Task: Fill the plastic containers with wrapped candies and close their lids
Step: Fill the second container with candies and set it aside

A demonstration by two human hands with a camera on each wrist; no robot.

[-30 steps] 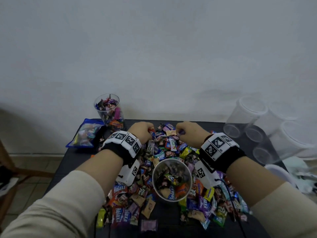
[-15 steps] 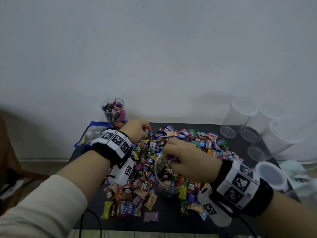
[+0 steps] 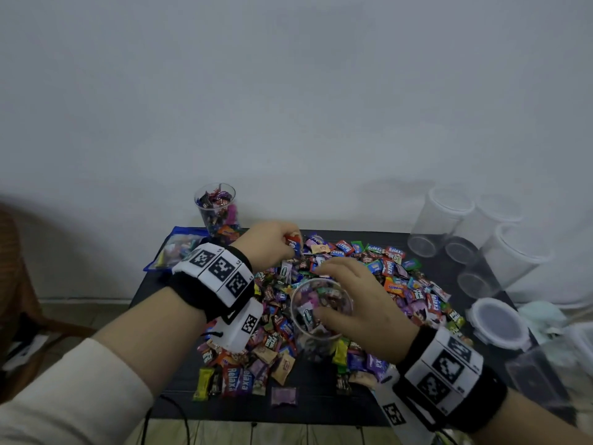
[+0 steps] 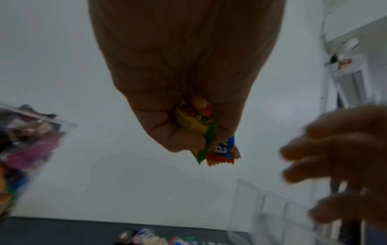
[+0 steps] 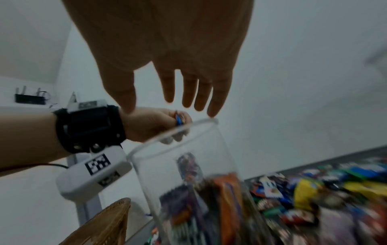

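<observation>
Head view: a dark table (image 3: 154,290) stands against a pale wall, and most of its top is covered by a heap of wrapped candies (image 3: 414,284) in many colours. To the right, at the table's far corner, several empty clear tubs (image 3: 507,255) lie tipped on their sides, touching one another, and a white lid (image 3: 499,322) lies flat near the right edge. At the far left corner a blue packet (image 3: 176,248) lies flat, with a tall clear cup (image 3: 215,208) full of candies standing upright just behind it.

In the middle of the heap stands the open container (image 3: 321,313), clear and upright, partly filled, its lid off. The right hand (image 3: 356,300) hovers over its mouth with fingers spread and nearly straight, holding nothing; the right wrist view shows the fingertips (image 5: 213,111) just above the container's rim (image 5: 171,134). The left hand (image 3: 268,245) is behind the container, above the far side of the heap, its fingers curled tight on a few candies. From the left wrist view these are a yellow and green wrapper (image 4: 196,131) and a red and blue one (image 4: 225,152), their ends sticking out below the fist (image 4: 184,82). Both wrists carry black bands with white, square-patterned tags.
</observation>
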